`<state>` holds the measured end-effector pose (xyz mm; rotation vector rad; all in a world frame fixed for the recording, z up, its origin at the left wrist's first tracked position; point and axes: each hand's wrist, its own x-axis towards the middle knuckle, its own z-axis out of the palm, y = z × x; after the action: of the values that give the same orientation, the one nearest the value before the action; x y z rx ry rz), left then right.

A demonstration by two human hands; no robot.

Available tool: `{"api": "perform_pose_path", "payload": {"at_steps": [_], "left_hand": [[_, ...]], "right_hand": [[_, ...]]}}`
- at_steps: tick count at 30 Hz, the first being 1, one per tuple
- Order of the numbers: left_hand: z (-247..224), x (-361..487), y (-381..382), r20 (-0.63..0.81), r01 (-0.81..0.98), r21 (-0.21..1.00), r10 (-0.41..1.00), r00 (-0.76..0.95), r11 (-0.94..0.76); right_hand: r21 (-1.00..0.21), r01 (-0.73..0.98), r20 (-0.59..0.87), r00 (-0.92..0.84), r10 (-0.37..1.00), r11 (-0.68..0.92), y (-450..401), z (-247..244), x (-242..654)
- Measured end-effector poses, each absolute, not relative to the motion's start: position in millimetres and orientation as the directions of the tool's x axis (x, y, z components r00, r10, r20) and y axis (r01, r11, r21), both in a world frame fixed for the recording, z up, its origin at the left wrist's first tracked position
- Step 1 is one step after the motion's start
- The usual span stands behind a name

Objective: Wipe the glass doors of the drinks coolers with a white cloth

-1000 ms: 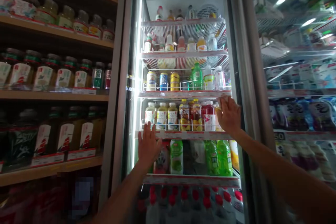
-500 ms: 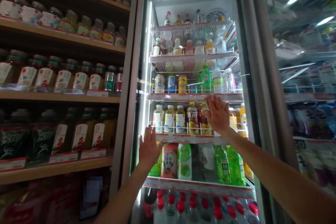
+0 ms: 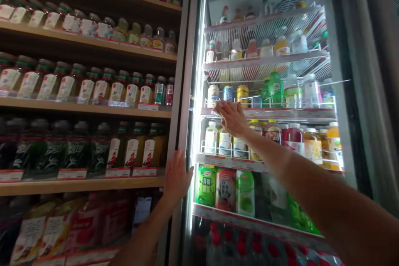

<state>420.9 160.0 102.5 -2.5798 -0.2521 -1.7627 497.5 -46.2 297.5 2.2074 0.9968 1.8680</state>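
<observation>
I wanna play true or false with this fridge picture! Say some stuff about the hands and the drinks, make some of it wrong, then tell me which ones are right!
1. The yellow metal can is on the same shelf as the blue metal can. True.
2. The bare left hand is curled into a fist. False: it is open, with its fingers pointing up.
3. The bare right hand is lower in the picture than the left hand. False: it is higher.
4. A tall red container stands between two tall green containers. True.
5. The tall drinks fridge with a silver frame is all dark inside. False: a bright white light strip shines along its left side.
</observation>
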Motion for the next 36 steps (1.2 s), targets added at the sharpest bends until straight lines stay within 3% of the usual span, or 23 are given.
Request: {"api": "perform_pose_path", "payload": {"at_steps": [4,8,10,12,15,17,21,23,26,28,29,33,34,36], "left_hand": [[101,408,178,0.930,0.175,0.097,0.152,0.335,-0.980],[104,395,198,0.953,0.195,0.078,0.131,0.274,-0.978],[110,391,203,0.960,0.197,0.056,0.108,0.260,-0.979],[120,391,202,0.959,0.194,0.038,0.091,0.270,-0.980],[142,397,187,0.955,0.170,0.028,0.076,0.287,-0.985],[159,403,172,0.958,0.136,0.006,0.045,0.283,-0.991],[183,414,141,0.960,0.083,-0.035,-0.010,0.279,-0.996],[189,418,128,0.957,0.071,-0.057,-0.035,0.287,-0.996],[192,424,110,0.949,0.053,-0.093,-0.073,0.307,-0.994],[194,430,98,0.945,0.042,-0.099,-0.081,0.316,-0.994],[195,433,92,0.945,0.038,-0.098,-0.081,0.316,-0.994],[200,446,71,0.950,0.029,-0.107,-0.093,0.298,-0.994],[202,449,65,0.950,0.027,-0.110,-0.097,0.296,-0.994],[204,453,54,0.946,0.022,-0.110,-0.098,0.308,-0.994]], "right_hand": [[0.562,0.490,0.754,0.027,0.656,-0.667,13,285,490],[0.763,0.539,0.485,-0.114,0.867,-0.356,42,233,486],[0.808,0.529,0.396,-0.163,0.903,-0.259,43,233,488],[0.788,0.510,0.469,-0.132,0.874,-0.345,38,256,490],[0.626,0.456,0.719,-0.024,0.694,-0.633,22,299,493],[0.547,0.417,0.799,-0.003,0.601,-0.726,8,313,493],[0.714,0.388,0.651,-0.065,0.756,-0.582,-26,309,494],[0.728,0.376,0.635,-0.055,0.771,-0.573,-45,315,496],[0.448,0.342,0.878,0.006,0.479,-0.826,-75,334,498],[0.310,0.322,0.942,0.021,0.334,-0.895,-94,336,499],[0.328,0.316,0.936,0.019,0.352,-0.890,-102,332,498],[0.667,0.307,0.717,-0.016,0.697,-0.679,-137,309,498],[0.684,0.298,0.701,-0.015,0.713,-0.666,-148,309,498],[0.559,0.268,0.813,0.008,0.582,-0.785,-172,319,499]]}}
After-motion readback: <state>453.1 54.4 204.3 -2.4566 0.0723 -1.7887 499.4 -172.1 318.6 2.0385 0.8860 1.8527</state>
